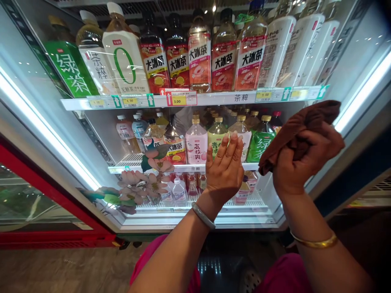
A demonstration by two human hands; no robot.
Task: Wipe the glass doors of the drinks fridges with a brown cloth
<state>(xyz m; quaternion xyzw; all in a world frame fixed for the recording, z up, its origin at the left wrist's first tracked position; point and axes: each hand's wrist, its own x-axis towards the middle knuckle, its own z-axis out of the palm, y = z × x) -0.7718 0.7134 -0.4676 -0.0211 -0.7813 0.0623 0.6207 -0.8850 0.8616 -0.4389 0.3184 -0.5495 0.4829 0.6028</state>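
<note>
A glass-fronted drinks cooler stands before me, with bottles on its upper shelf (214, 99) and middle shelf (191, 168). My left hand (224, 169) is spread flat, fingers pointing up, against or just in front of the glass. It covers part of a green-labelled bottle (215, 134) and sits right of a pink bottle (196, 142). On the right, my right hand (301, 158) is closed around a bunched brown cloth (293, 130), raised near the cooler's right side. The cloth hides part of the shelf's right end.
Flower decals (143, 185) are on the lower left of the glass. A red-framed cooler (97, 238) adjoins on the left. Bright light strips (42, 126) run up the sides. Below are the floor (70, 264) and my pink-clad knees (282, 274).
</note>
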